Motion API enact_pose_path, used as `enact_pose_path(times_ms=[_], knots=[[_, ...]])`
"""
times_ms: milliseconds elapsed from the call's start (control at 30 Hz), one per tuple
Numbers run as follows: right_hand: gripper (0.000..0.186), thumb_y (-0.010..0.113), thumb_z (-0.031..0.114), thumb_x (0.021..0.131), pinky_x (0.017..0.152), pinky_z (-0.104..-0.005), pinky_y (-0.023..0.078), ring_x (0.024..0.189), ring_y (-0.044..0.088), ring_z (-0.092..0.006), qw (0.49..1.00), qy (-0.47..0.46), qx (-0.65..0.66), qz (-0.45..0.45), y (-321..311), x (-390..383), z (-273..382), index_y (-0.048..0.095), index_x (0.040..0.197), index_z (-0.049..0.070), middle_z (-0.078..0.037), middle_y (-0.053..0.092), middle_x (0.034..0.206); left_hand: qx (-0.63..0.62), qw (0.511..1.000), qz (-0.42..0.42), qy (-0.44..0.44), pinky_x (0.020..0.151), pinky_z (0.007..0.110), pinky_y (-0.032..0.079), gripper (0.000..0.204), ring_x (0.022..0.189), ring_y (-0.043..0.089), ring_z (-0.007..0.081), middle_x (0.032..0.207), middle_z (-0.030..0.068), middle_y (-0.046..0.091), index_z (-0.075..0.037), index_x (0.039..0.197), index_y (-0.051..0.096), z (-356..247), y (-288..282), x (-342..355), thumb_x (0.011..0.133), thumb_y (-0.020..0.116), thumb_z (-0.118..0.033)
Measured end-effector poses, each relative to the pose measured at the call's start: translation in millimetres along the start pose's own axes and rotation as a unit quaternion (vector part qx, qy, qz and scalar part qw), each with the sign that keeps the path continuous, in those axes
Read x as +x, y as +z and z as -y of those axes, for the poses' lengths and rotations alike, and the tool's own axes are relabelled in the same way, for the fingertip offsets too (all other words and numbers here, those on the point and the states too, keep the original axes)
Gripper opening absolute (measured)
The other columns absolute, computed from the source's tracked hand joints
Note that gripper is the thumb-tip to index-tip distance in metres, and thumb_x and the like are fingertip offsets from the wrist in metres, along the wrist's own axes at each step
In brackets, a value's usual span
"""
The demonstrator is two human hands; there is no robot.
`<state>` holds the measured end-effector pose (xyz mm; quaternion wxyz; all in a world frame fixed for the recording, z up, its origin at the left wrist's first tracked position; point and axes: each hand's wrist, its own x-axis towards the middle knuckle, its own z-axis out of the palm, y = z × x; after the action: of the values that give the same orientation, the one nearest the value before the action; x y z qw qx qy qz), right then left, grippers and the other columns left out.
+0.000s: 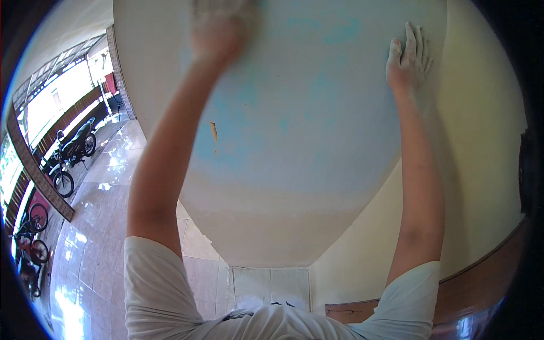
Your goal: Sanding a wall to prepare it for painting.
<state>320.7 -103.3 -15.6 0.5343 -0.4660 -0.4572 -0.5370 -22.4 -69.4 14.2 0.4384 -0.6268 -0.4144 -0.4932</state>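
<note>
Flat matte wall (283, 158), patchy blue, jagged chip (213, 131) left, fills ctr. L hand (224, 34) far left over it, blurred, can't tell if gripping. R hand (411, 59) far right, dusty, fingers spread, nothing held, nr smooth yellow wall (481, 130).

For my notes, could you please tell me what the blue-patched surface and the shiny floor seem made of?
Blue-patched surface: perhaps painted plaster, matte; a chip exposes tan material. Shiny floor: probably glazed tile, glossy; it shows joint lines and bright reflections.
</note>
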Motion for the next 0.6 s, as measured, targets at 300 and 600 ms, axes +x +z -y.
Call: enact_pose_path(times_ms=[300, 600], knots=[[0.053, 0.04, 0.044, 0.099, 0.116, -0.0548, 0.016, 0.145, 0.025, -0.0315, 1.0, 0.003, -0.012, -0.005, 1, -4, 10, 0.035, 0.149, 0.028, -0.003, 0.032, 0.157, -0.021, 0.992, -0.117, -0.049, 0.114, 0.061, 0.024, 0.049, 0.145, 0.026, 0.0332, 0.156, 0.0116, 0.031, -0.016, 0.149, 0.034, 37, -1, 24, 0.102, 0.043, -0.027], [0.054, 0.041, 0.046, 0.098, 0.117, -0.0565, 0.013, 0.146, 0.024, -0.0306, 1.0, -0.006, -0.009, 0.0, -5, -1, -3, 0.034, 0.15, 0.03, -0.004, 0.031, 0.157, 0.022, 0.993, 0.081, 0.085, 0.119, 0.057, 0.014, 0.049, 0.148, 0.018, 0.0316, 0.159, 0.0104, 0.025, -0.024, 0.153, 0.029, 2, -28, 27, 0.105, 0.035, -0.032]])
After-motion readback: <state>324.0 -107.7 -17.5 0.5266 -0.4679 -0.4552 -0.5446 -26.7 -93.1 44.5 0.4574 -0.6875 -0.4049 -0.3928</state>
